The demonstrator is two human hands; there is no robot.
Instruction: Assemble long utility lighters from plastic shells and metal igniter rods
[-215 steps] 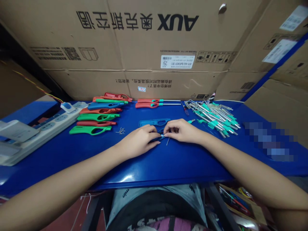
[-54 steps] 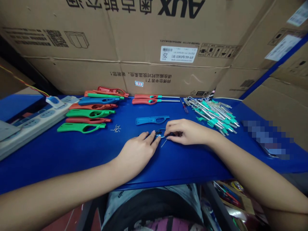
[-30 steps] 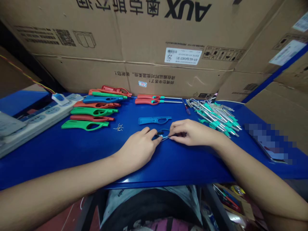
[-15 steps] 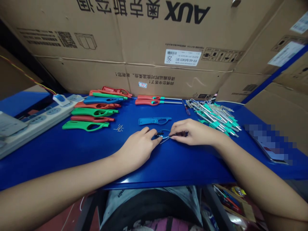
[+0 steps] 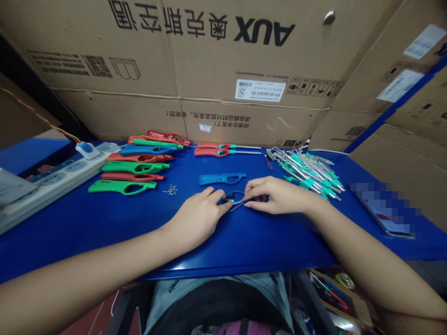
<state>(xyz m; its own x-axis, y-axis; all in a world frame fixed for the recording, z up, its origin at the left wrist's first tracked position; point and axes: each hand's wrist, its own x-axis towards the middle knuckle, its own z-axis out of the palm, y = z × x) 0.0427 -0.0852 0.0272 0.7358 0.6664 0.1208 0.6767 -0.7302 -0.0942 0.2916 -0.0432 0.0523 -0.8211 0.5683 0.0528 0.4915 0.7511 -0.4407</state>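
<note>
- Blue tabletop [image 5: 209,253] lies under the hands, and brown cardboard [image 5: 139,109] with printing turned upside down stands behind it.
- Right hand [image 5: 274,195]: the thumb and the first fingers are narrow, with their tips on one end of a thin grey rod [image 5: 236,207], which slants down towards the left.
- Left hand [image 5: 199,211]: the fingertips are bent down, close together, over a blue shell [image 5: 238,192]. I cannot tell if they grip it or only press it.
- This blue shell is on the table between both hands, partly hidden by them; its open loop is visible, with a small black part [image 5: 229,197] beside the left fingers.
- Near, just beyond the hands, lies a second blue shell [image 5: 209,179].
- To the left are scattered small metal pieces [image 5: 171,190], and further left a row of coloured shells [image 5: 108,186], green, red, orange and blue.
- At the back, two red lighters [image 5: 207,152] with metal tubes lie side by side, near a small screwdriver [image 5: 268,164].
- On the right is a pile of metal tubes [image 5: 310,172] with turquoise parts, then a flat device [image 5: 393,225], partly blurred.
- Far left, a white socket strip [image 5: 40,188] runs along the table.
</note>
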